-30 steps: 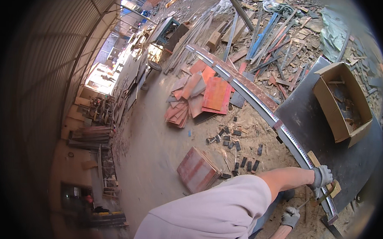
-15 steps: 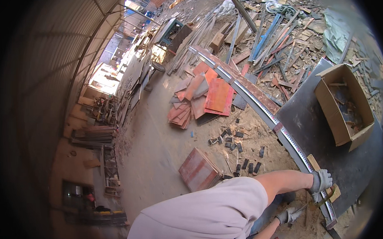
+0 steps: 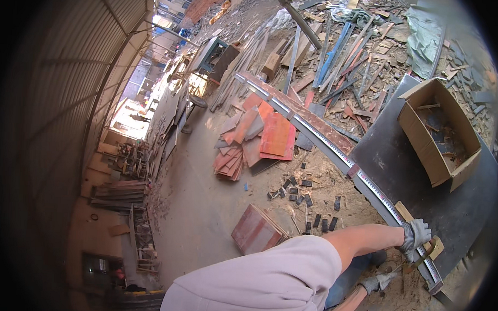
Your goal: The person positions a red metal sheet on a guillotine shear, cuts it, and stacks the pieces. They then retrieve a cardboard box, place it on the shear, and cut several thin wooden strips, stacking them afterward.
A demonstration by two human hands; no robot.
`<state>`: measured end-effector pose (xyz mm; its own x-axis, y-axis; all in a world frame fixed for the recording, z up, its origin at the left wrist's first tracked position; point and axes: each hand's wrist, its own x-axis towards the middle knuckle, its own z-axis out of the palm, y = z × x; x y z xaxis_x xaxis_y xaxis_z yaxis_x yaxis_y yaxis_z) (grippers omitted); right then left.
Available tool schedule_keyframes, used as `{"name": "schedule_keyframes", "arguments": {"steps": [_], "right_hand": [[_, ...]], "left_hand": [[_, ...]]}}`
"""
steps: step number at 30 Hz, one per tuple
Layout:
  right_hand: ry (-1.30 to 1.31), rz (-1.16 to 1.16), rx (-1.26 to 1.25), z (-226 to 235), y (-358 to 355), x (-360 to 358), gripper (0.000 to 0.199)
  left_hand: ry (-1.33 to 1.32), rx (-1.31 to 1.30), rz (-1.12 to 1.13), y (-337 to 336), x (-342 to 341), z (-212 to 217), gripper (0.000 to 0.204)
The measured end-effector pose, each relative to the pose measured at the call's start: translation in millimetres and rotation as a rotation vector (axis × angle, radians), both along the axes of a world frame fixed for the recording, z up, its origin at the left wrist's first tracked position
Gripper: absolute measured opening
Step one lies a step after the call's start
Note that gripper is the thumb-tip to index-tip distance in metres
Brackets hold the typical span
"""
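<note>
A light wooden strip (image 3: 403, 211) is seen at the edge of a dark, flat surface (image 3: 388, 160), its long axis running from upper left to lower right, alongside a long straight-edged bar (image 3: 378, 192) faced with a white measuring scale and bent by the lens. The strip's middle is covered by the left hand (image 3: 417, 235), in a knitted grey glove; whether its grip is pressed together cannot be told. Just beside it, a slender tool (image 3: 421, 260) with a dark, curved part is slanted toward the lower left, where the gloved right hand (image 3: 377, 282) is placed near its lower end; how tightly that grip is closed cannot be told either. The ground below is partly blocked by a pale fabric sleeve (image 3: 256, 276). An open cardboard box (image 3: 419, 145), with scraps inside, is stood on the surface. Small black blocks (image 3: 317, 220) are scattered over sawdust, near stacked reddish panels (image 3: 252, 232); beyond the bar, splintered offcuts (image 3: 367, 72) are heaped.
</note>
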<state>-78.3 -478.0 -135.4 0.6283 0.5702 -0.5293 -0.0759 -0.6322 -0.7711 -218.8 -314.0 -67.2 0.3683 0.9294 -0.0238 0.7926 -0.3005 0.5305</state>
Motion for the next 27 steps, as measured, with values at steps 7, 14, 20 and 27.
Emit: {"name": "schedule_keyframes", "arguments": {"steps": [7,14,20,27], "right_hand": [[0.348,-0.210,-0.165,27,5,-8,0.061],[0.582,-0.152,-0.095,29,-1,9,0.059],[0.617,-0.191,-0.112,24,0,24,0.055],[0.637,-0.190,-0.093,33,8,43,0.050]], "left_hand": [[0.056,-0.062,-0.004,0,-4,0,0.097],[0.065,-0.033,0.010,-4,-3,3,0.094],[0.028,-0.054,-0.017,-2,6,2,0.091],[0.010,0.014,0.001,5,23,12,0.094]]}}
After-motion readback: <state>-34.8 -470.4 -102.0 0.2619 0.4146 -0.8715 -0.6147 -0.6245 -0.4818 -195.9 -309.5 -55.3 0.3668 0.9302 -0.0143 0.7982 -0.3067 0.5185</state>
